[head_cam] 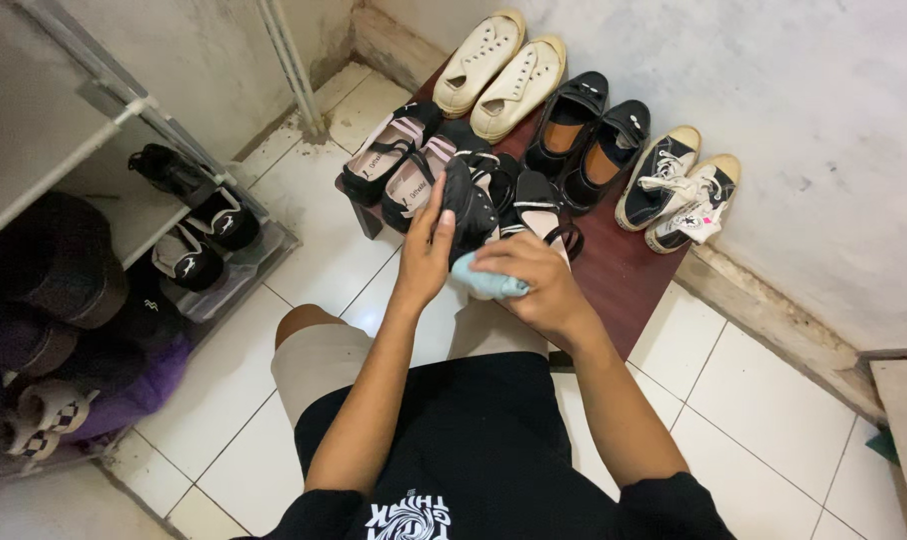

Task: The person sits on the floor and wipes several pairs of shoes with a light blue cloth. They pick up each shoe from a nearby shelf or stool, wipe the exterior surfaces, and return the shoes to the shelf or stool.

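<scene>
Left hand (426, 250) fingers closed round black sandal (470, 205), lifted above tabletop (624, 280). Right hand (534, 285) fingers clamped on light blue cloth (486, 280), pressed beneath sandal. Sandal probably light, straps floppy; sole firmest hold.

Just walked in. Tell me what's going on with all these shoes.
A person sits over a low dark red board lined with pairs of shoes. The left hand holds up a black shoe, while the right hand presses a light blue cloth against it. Cream slip-ons, black loafers and black-and-white sneakers stand along the wall. A shoe rack stands on the left.
</scene>
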